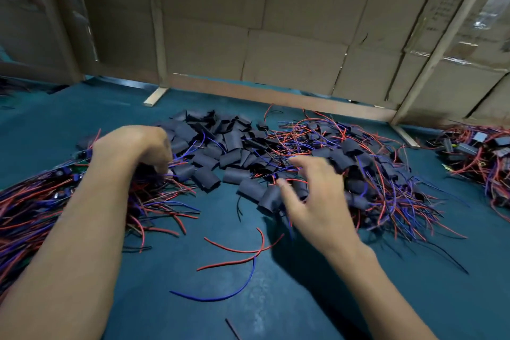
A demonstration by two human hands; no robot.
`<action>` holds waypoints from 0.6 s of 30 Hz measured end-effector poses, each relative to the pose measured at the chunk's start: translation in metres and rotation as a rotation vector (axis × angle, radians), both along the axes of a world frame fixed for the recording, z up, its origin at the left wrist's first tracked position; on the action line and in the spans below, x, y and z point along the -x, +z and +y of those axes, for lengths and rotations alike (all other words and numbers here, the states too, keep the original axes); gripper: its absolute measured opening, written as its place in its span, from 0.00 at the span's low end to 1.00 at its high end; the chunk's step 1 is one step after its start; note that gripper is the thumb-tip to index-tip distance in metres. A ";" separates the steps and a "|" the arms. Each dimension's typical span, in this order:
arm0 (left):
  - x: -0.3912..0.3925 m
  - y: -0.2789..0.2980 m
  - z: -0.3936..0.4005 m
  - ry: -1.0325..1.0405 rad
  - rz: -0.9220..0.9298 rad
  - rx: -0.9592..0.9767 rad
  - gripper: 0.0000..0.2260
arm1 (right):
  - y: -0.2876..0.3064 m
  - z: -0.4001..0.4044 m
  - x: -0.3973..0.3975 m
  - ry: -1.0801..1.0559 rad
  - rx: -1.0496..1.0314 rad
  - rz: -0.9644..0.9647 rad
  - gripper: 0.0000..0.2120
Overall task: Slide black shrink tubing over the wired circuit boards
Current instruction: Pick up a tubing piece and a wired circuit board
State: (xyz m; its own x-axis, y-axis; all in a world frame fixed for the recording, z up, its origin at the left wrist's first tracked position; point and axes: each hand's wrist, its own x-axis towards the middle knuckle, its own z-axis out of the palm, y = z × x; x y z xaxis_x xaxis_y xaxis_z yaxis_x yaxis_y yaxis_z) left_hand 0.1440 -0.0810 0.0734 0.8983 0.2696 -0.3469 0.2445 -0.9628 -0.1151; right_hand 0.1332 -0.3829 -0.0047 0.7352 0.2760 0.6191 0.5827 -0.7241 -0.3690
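Reaching over a teal worktop (82,119), two bare hands are seen from above. The left hand (132,146) is curled, its grip closed on a bundle of wired circuit boards (41,196) lying at the left. The right hand (311,190) is held with fingers spread and relaxed, its grip empty, just above a heap of black shrink tubing (220,152) at the centre. Loose red and blue wires (234,251) lie nearer. Cardboard panels (276,22) are stood behind.

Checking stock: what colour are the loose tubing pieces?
Black, matte; loose tubing pieces show best in the head view.
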 end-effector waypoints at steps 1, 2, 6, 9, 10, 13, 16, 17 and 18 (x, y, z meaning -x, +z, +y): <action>-0.001 -0.001 0.001 0.023 -0.065 0.059 0.14 | -0.005 0.004 0.001 0.013 0.170 0.118 0.24; -0.003 -0.001 0.003 0.051 -0.118 0.126 0.11 | -0.011 0.006 0.000 -0.001 0.313 0.196 0.26; -0.002 0.002 0.007 0.093 -0.214 0.259 0.07 | -0.014 0.005 0.000 0.030 0.339 0.261 0.23; -0.001 0.008 0.005 0.083 -0.349 0.294 0.06 | -0.009 0.002 0.000 0.030 0.282 0.171 0.21; -0.001 0.012 0.005 0.076 -0.406 0.326 0.06 | -0.008 0.001 0.001 0.028 0.250 0.160 0.22; 0.001 0.023 0.005 -0.012 -0.545 0.428 0.07 | -0.005 0.000 0.003 0.031 0.144 0.166 0.23; 0.006 0.033 0.005 -0.096 -0.652 0.530 0.07 | -0.002 0.001 0.006 0.032 0.090 0.154 0.22; 0.007 0.035 0.005 -0.119 -0.675 0.560 0.07 | -0.002 0.001 0.007 0.034 0.073 0.153 0.22; 0.009 0.037 0.004 -0.142 -0.694 0.582 0.06 | -0.001 0.001 0.008 0.038 0.058 0.151 0.22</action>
